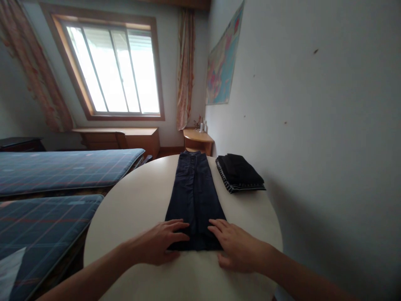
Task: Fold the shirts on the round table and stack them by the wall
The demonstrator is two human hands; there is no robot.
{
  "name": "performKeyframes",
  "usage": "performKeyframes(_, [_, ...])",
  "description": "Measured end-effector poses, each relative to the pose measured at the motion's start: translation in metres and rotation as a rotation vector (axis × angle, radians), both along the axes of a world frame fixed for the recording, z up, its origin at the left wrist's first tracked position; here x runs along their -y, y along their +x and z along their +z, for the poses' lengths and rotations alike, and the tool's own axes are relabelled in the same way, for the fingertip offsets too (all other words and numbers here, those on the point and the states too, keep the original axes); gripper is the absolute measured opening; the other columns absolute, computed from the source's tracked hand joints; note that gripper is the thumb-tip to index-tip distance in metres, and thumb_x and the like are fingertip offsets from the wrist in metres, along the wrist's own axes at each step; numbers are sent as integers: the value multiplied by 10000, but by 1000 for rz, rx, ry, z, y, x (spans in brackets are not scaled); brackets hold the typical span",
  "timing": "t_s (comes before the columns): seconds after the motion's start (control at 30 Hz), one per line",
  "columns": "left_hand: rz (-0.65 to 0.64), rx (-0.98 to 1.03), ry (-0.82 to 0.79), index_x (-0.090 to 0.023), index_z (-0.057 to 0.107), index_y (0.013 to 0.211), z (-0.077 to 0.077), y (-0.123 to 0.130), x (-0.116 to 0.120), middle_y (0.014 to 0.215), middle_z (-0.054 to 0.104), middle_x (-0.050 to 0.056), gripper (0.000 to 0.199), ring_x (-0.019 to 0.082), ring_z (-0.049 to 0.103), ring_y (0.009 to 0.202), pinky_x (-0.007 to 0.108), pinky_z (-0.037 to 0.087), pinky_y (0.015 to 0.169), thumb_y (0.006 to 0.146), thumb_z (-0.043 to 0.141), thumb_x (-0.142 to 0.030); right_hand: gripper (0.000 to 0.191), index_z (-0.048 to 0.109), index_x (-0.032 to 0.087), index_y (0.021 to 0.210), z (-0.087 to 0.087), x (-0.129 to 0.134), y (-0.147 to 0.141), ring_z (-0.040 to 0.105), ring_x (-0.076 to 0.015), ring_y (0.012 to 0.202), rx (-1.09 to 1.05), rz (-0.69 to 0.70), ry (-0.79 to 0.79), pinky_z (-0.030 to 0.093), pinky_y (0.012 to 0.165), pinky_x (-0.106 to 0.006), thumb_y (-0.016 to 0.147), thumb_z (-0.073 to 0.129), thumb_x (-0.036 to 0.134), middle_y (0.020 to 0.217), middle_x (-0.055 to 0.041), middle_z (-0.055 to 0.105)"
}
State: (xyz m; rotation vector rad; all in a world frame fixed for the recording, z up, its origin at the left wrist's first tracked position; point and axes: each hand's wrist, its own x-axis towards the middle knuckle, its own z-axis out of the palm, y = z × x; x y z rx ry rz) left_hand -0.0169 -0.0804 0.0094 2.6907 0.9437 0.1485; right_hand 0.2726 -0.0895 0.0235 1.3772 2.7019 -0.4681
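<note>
left hand, right hand unclenched on navy garment; long axis fore-aft, narrow end far.

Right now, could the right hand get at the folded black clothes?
Probably yes: the right hand is at the near right corner of the navy garment, and only tabletop shows between it and the folded black clothes, so nothing seems in the way.

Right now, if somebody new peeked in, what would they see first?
Probably the bright window, at the upper left. Next, the dark blue garment lying on the round pale table, with the left hand and right hand at its near end. A folded black pile sits to its right.
</note>
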Motion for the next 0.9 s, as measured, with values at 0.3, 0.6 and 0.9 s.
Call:
performKeyframes(0.3, [84, -129, 308, -220, 542, 1296, -23, 13, -5, 1228, 652, 80, 425, 232, 665, 1049, 360, 564, 871, 918, 450, -48, 532, 578, 112, 1337, -10, 5, -10, 517, -360, 1264, 18, 30, 222, 447, 1022, -491, 902, 555, 417, 1398, -199, 549])
performKeyframes(0.6, [265, -166, 428, -227, 602, 1167, -16, -5, -5, 1019, 716, 43, 320, 225, 696, 916, 334, 560, 780, 901, 530, -62, 422, 638, 139, 1141, -30, 6, -30, 609, -328, 1010, 67, -54, 383, 473, 877, -465, 905, 569, 483, 1099, -168, 647])
performKeyframes(0.9, [300, 197, 241, -247, 560, 1252, -20, -17, -20, 1190, 696, 41, 355, 190, 675, 1063, 310, 526, 942, 920, 519, -128, 347, 647, 144, 1111, -25, -7, -27, 635, -282, 978, 76, -72, 315, 450, 853, -378, 782, 553, 87, 1057, -135, 679])
